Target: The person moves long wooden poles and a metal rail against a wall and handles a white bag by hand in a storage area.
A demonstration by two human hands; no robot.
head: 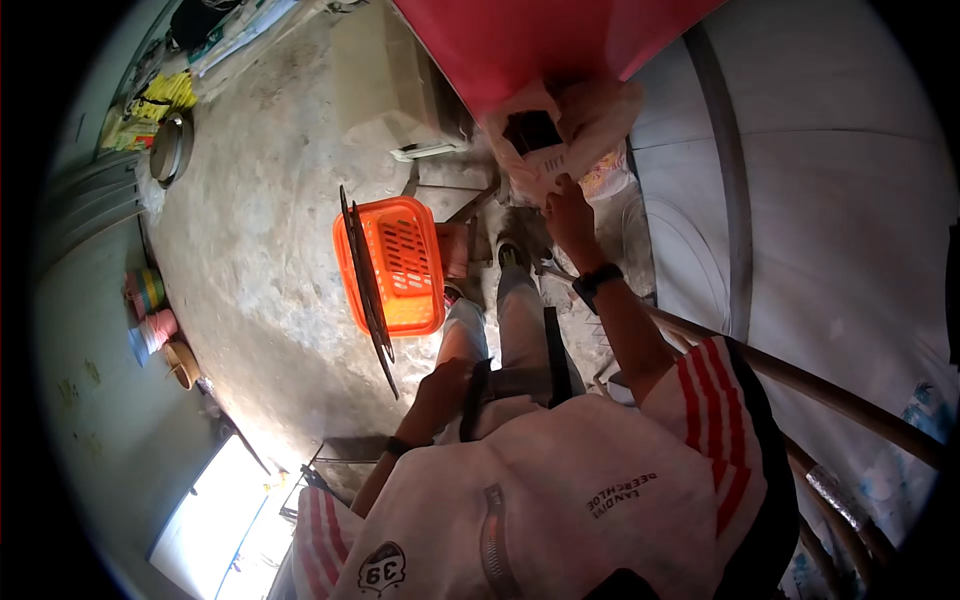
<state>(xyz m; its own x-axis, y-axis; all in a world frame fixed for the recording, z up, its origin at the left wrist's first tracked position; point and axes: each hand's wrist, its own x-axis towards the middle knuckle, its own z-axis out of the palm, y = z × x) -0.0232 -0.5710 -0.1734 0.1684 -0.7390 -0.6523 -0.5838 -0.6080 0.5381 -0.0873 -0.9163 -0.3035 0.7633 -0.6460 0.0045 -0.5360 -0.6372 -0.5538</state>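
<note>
My right hand [574, 221], wearing a black wristband, reaches forward and grips the near edge of a whitish plastic bag [536, 169]. The bag's mouth gapes, and something dark [534, 129] shows inside. My left hand [450, 386] is drawn back beside my left thigh, close to a dark strap [474, 401]; its fingers are mostly hidden. In front of that hand, an orange perforated plastic basket [409, 307] stands low to the floor. Several long, thin dark strips [361, 274] lie across the basket and stick out past its rim at both ends.
A red panel [555, 37] overhangs the bag. A box-like object under a translucent cover [382, 82] stands ahead on the concrete floor [262, 187]. Wooden poles [825, 405] run along my right, near white sheeting [817, 247]. Stacked colourful containers [154, 330] line the left wall.
</note>
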